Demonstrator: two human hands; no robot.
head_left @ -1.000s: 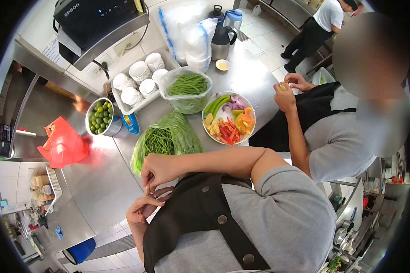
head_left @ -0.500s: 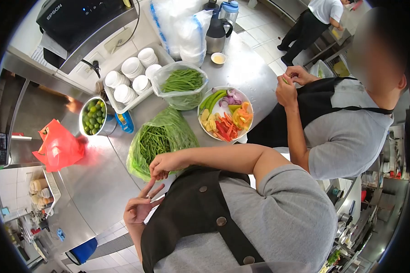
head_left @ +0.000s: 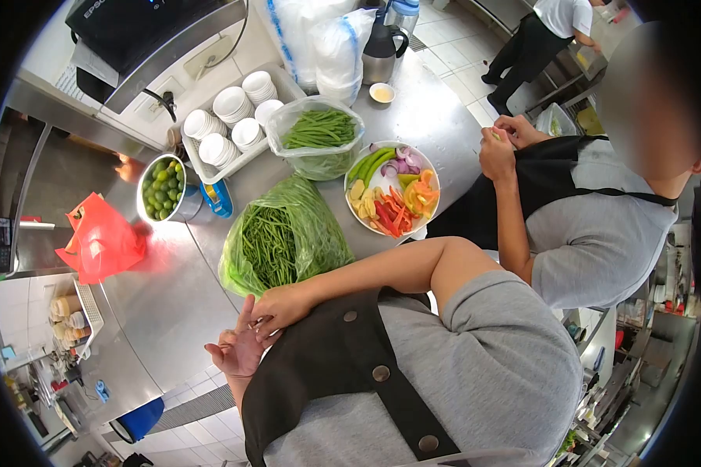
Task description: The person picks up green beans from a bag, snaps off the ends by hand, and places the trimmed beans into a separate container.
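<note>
My left hand is held palm up in front of my apron, fingers spread, with no object visible in it. My right hand reaches across my body. Its fingers are bent together against the fingers and palm of the left hand; whether they pinch anything small is hidden. Just beyond the hands, a green plastic bag stands on the steel table, its mouth open around a heap of thin green beans.
Past the bag are a clear bag of cut beans, a plate of cut vegetables, a tray of white cups, a pot of limes and a red bag. A co-worker stands close on the right, handling something green.
My right hand has slid down from the left fingertips onto the left fingers and palm. The left hand has turned its palm more upward. The view has shifted slightly.
</note>
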